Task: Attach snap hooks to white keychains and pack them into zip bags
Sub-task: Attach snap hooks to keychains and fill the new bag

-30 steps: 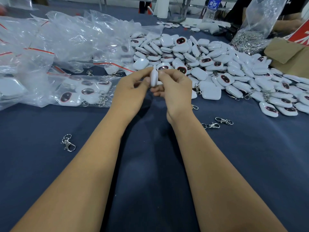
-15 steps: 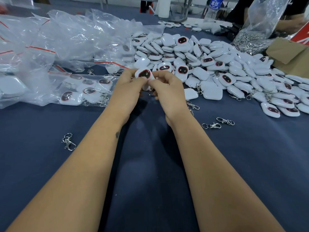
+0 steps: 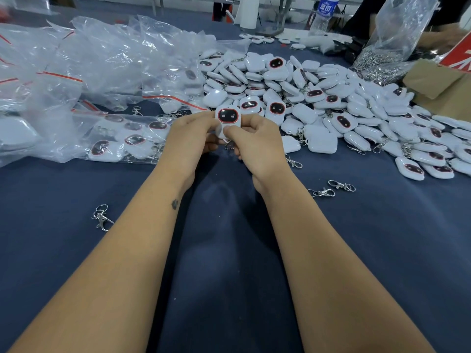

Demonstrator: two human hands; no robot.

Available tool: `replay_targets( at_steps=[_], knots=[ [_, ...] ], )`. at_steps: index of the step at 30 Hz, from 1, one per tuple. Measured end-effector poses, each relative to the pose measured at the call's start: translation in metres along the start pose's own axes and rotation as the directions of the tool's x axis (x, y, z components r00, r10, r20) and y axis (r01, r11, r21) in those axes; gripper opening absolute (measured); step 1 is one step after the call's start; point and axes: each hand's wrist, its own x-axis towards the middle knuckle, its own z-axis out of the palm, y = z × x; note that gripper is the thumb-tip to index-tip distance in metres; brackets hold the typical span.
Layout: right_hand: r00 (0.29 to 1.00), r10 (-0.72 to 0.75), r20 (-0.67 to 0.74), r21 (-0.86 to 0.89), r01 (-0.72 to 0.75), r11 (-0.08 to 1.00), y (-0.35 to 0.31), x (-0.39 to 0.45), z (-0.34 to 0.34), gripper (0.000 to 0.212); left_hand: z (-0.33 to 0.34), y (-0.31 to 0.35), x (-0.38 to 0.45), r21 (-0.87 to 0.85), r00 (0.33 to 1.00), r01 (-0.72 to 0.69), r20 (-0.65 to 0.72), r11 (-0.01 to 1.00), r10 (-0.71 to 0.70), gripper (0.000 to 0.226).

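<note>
**One keychain between both my hands, face up**

From the head camera: I hold one white, rounded-square plastic keychain with a dark, red-rimmed oval face [image 3: 227, 120] between both hands, above the middle of the dark blue cloth worktop [image 3: 229, 250]. My left hand [image 3: 190, 138] has its fingers curled round the keychain's left side; my right hand [image 3: 257, 143] pinches the lower right part, fingers curled in. The keychain's face is turned up toward me, the dark oval at the end pointing to the far edge, so its long axis runs from me toward the far edge. A small metal piece [image 3: 229, 145] shows just under the keychain's near end, between my fingers; I cannot tell whether it is clipped on.

Just beyond my hands, spreading to the right edge, lies the heap of loose white keychains [image 3: 331, 103], some face up, some face down. Toward the left edge is a pile of clear zip bags with red seal strips [image 3: 89, 67]; the nearest bag [image 3: 122, 141] lies flat with several keychains in it, just beside my left hand. Silver snap hooks lie loose on the cloth: one [image 3: 102, 217] well left of my left forearm, two [image 3: 331, 189] right of my right wrist, another [image 3: 293, 162] near my right hand.

At the far right corner stand a clear bag of metal hooks [image 3: 377, 59] and a brown cardboard box [image 3: 438, 85]; a clear plastic water bottle with a blue label [image 3: 322, 14] stands at the far edge.
</note>
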Motion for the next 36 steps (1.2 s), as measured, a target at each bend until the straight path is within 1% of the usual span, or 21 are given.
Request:
replay_targets(
  at_steps=[3, 6, 7, 9, 10, 11, 13, 16, 18, 23, 27, 36],
  knots=[
    [1.000, 0.012, 0.007, 0.012, -0.012, 1.000, 0.000, 0.000, -0.001, 0.019, 0.000, 0.000, -0.001, -0.001, 1.000, -0.007, 0.015, 1.000, 0.007, 0.019],
    [1.000, 0.005, 0.020, 0.010, -0.006, 1.000, -0.001, 0.000, -0.001, 0.011, 0.000, 0.001, -0.003, 0.000, 1.000, -0.026, 0.012, 1.000, 0.026, 0.014],
    [1.000, 0.002, 0.026, -0.002, -0.002, 1.000, 0.000, 0.000, -0.001, 0.009, 0.000, 0.001, -0.003, -0.006, 1.000, -0.029, 0.009, 1.000, 0.029, 0.015],
    [1.000, 0.002, 0.030, -0.033, -0.001, 0.999, 0.000, 0.001, 0.000, 0.010, 0.000, 0.000, -0.003, -0.007, 0.999, -0.038, -0.001, 0.999, 0.038, 0.028],
    [1.000, 0.001, 0.030, -0.039, 0.000, 0.999, 0.000, 0.001, 0.001, 0.011, 0.001, 0.000, -0.003, 0.004, 0.999, -0.043, -0.003, 0.999, 0.043, 0.030],
    [1.000, -0.003, 0.026, -0.036, 0.004, 0.999, 0.001, 0.001, 0.002, 0.012, 0.001, 0.000, -0.003, 0.014, 0.999, -0.047, -0.003, 0.999, 0.047, 0.025],
    [1.000, -0.009, 0.019, -0.002, 0.010, 1.000, 0.000, 0.001, 0.004, 0.010, 0.002, -0.002, -0.002, 0.029, 0.999, -0.049, -0.004, 0.998, 0.050, 0.016],
    [1.000, 0.011, 0.020, 0.068, -0.012, 0.998, -0.001, 0.002, 0.004, 0.012, 0.002, -0.004, -0.001, 0.044, 0.998, -0.055, -0.013, 0.998, 0.055, 0.017],
    [1.000, 0.022, 0.004, 0.076, -0.022, 0.997, -0.002, 0.002, 0.003, 0.014, 0.003, -0.004, -0.001, 0.059, 0.998, -0.058, -0.010, 0.997, 0.058, 0.017],
    [1.000, -0.003, -0.009, 0.043, 0.003, 0.999, -0.002, 0.001, 0.003, 0.016, 0.006, -0.003, -0.003, 0.065, 0.998, -0.058, -0.028, 0.996, 0.060, 0.020],
    [1.000, -0.017, -0.008, 0.024, 0.017, 1.000, -0.003, -0.001, 0.003, 0.020, 0.009, -0.002, -0.006, 0.070, 0.995, -0.059, -0.073, 0.996, 0.064, 0.026],
    [0.999, -0.035, -0.039, -0.069, 0.032, 0.997, -0.003, -0.001, 0.004, 0.021, 0.010, -0.002, -0.007, 0.098, 0.997, -0.053, -0.054, 0.994, 0.059, 0.020]
  ],
)
